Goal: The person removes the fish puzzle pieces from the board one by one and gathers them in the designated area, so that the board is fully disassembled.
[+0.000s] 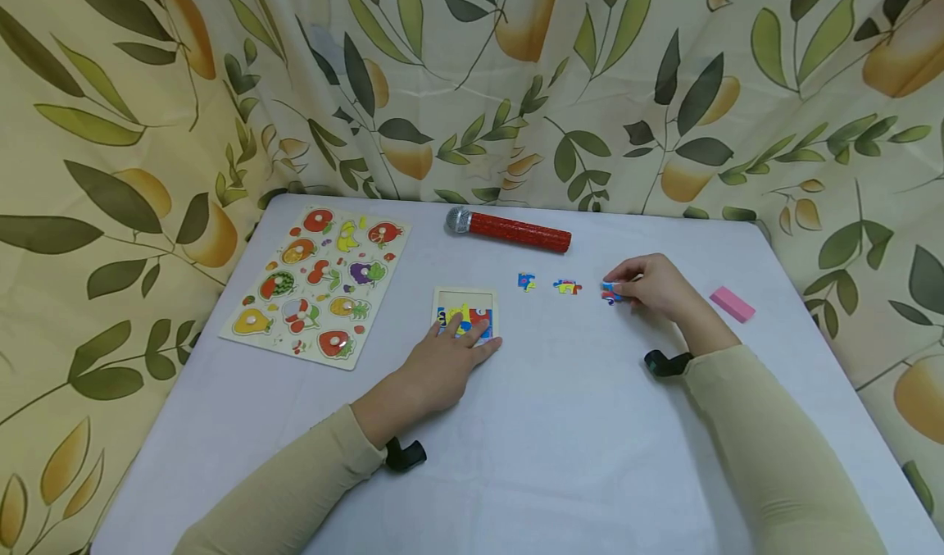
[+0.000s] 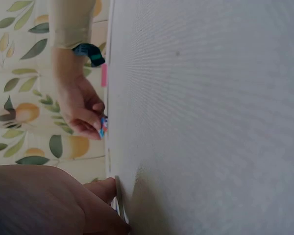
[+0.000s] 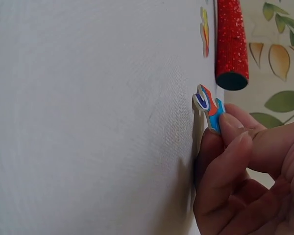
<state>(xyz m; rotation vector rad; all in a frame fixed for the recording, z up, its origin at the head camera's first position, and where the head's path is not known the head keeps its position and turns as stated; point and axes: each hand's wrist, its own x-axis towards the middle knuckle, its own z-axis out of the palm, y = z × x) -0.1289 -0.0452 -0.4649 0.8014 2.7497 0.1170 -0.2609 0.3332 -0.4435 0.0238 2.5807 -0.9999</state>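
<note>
Head view: left hand (image 1: 442, 366) rests extended fingers on the puzzle board (image 1: 496, 307) beneath them, likely steadying it; right hand (image 1: 652, 290) pinches a puzzle piece (image 3: 212, 108) by its edge, apparently keeping its print visible, loose pieces (image 1: 568, 288) left of those fingertips.

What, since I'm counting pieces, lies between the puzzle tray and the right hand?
In the head view, a bluish puzzle piece and a yellowish puzzle piece lie there on the white cloth.
</note>
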